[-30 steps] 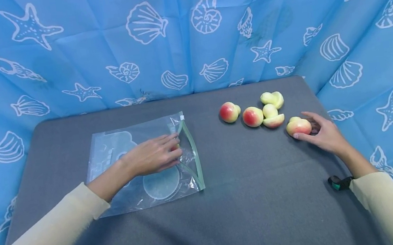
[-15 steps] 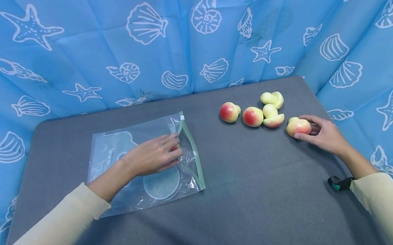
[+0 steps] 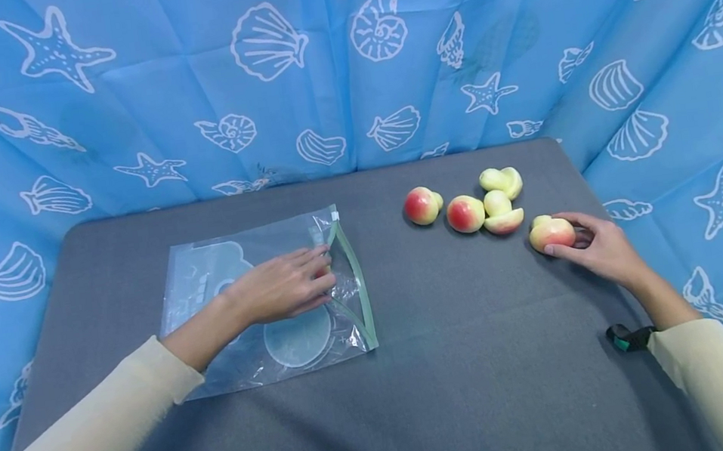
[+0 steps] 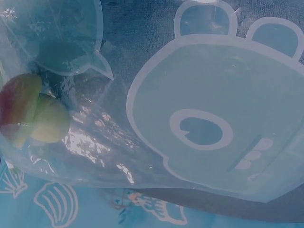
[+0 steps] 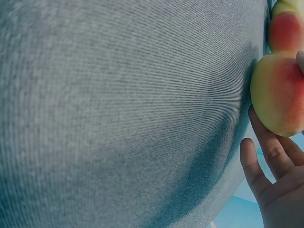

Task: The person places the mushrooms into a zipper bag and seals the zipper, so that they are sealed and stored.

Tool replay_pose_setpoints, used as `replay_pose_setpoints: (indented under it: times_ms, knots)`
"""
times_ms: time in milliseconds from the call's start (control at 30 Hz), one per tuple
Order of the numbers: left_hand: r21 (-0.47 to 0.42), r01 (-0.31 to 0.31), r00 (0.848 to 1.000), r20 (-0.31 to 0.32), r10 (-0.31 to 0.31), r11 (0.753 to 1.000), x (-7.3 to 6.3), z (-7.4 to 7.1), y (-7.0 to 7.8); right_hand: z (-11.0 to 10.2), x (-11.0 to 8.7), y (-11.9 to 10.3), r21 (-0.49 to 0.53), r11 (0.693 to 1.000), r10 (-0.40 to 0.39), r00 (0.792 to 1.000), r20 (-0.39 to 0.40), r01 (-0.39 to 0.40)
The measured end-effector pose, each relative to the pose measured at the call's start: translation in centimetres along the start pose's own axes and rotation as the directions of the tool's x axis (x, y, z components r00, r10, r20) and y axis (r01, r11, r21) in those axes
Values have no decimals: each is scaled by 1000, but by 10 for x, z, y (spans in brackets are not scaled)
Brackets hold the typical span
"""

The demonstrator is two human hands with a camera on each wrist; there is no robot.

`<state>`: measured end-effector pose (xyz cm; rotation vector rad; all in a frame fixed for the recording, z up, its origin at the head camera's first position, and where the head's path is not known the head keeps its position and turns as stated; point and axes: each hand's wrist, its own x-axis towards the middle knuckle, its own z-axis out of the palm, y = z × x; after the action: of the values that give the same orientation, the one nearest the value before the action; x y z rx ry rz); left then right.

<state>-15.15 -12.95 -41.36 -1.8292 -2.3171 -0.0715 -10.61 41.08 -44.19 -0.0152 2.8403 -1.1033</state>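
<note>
A clear zip bag [image 3: 297, 337] with a green-edged opening lies on the left of the table. My left hand [image 3: 283, 287] is at that opening, its curled fingers holding the upper rim back. Through the plastic in the left wrist view shows a red-and-yellow toy mushroom [image 4: 21, 111] with a pale round stem; the left hand is out of that view. At the right, my right hand [image 3: 601, 249] grips another toy mushroom [image 3: 551, 234] between thumb and fingers, low over the table. The right wrist view has its smooth speckled cap [image 5: 275, 95] against the fingers [image 5: 273, 149].
Several more toy mushrooms [image 3: 465, 214] sit in a loose group toward the back right of the grey table [image 3: 435, 368]. A blue shell-patterned curtain [image 3: 341, 68] hangs behind the table and along its sides. A dark strap [image 3: 630, 337] is on the right wrist.
The right fingers have drawn in around the mushroom, and hand and mushroom have shifted slightly to the right. The left hand and bag stay put.
</note>
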Motion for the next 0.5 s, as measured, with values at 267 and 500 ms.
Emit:
replay_pose_setpoints:
  times_ms: [267, 500]
  knots:
    - [-4, -2, 1000, -7, 2, 1000, 0, 0, 0, 0, -1, 2, -7, 1000, -17, 1000, -22, 17]
    - [-12, -1, 1000, -12, 1, 1000, 0, -1, 0, -5, -3, -5, -30, 1000, -4, 998, -67, 2]
